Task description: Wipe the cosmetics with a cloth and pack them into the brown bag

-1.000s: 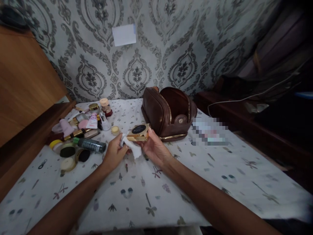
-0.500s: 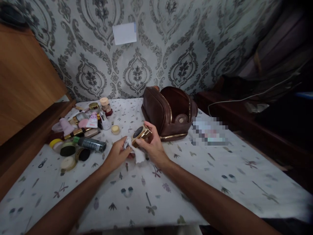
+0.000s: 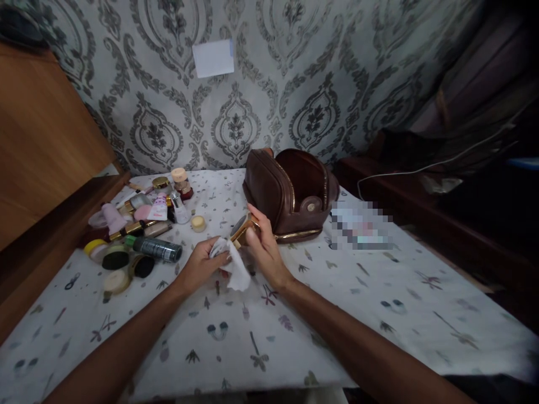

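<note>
My left hand (image 3: 202, 266) is closed on a crumpled white wipe (image 3: 238, 271), which hangs down from the fingers over the table. In my right hand (image 3: 266, 252) is a gold compact case (image 3: 241, 230) with a dark oval top, tilted and gripped between thumb and fingers. The wipe lies against the compact's near left side, and part of the compact is hidden by the right thumb and the wipe. Just behind the right hand stands a brown leather toiletry bag (image 3: 269, 193), its zipped top gaping. A small cream-lidded jar (image 3: 198, 223) sits left of the compact.
To the left lies a cluster of cosmetics: a dark green bottle (image 3: 158, 248), a pink tube (image 3: 112, 217), a white-and-pink tube (image 3: 159, 207) and several jars. A blurred-out flat item (image 3: 362, 225) lies right of the bag. A wooden panel (image 3: 46, 134) borders the left side.
The compact has turned in my right hand, showing less of its dark top. My left hand has drawn slightly left and down, and more of the wipe hangs loose.
</note>
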`<state>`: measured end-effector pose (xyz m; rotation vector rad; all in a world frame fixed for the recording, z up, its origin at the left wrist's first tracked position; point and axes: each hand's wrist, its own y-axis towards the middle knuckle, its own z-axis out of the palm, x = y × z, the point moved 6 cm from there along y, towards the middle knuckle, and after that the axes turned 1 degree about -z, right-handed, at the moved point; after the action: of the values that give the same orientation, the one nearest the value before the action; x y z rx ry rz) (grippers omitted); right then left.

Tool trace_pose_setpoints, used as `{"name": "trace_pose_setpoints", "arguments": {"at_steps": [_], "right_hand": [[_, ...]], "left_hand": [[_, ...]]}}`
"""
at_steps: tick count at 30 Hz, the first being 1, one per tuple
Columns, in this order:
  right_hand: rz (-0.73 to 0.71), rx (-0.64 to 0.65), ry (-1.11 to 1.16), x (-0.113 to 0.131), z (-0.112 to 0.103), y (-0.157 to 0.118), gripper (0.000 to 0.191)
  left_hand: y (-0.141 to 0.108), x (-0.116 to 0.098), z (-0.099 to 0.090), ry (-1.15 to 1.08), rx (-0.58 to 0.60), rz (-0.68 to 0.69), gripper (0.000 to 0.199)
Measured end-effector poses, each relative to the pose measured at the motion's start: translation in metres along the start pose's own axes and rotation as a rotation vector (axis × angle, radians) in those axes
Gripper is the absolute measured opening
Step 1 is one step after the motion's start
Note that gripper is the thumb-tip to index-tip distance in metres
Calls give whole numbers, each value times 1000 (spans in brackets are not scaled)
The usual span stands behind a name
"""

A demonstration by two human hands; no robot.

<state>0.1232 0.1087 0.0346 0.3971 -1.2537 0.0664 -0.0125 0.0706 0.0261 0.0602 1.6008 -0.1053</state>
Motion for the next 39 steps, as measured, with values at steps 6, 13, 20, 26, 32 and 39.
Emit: {"name": "trace_pose_setpoints", "arguments": {"at_steps": [6, 13, 20, 26, 32, 39], "right_hand": [[-92, -43, -192, 9, -1, 0, 47], [-180, -25, -316, 7, -1, -1, 44], [-257, 105, -590, 3, 12, -6, 45], [-206, 233, -591, -5, 18, -10, 45], [-196, 420, -521, -5, 24, -13, 70], [-31, 436, -213, -8, 31, -18, 97]], "left_hand": [[1, 3, -8, 82, -97, 26, 28], [0, 3, -14, 299, -151, 79, 28], [-2, -7, -20, 408, -240, 209, 31], [-4, -11, -18, 289, -228, 181, 31], [-7, -8, -10, 21, -126, 108, 41], [1, 3, -25, -107, -243, 75, 41]]}}
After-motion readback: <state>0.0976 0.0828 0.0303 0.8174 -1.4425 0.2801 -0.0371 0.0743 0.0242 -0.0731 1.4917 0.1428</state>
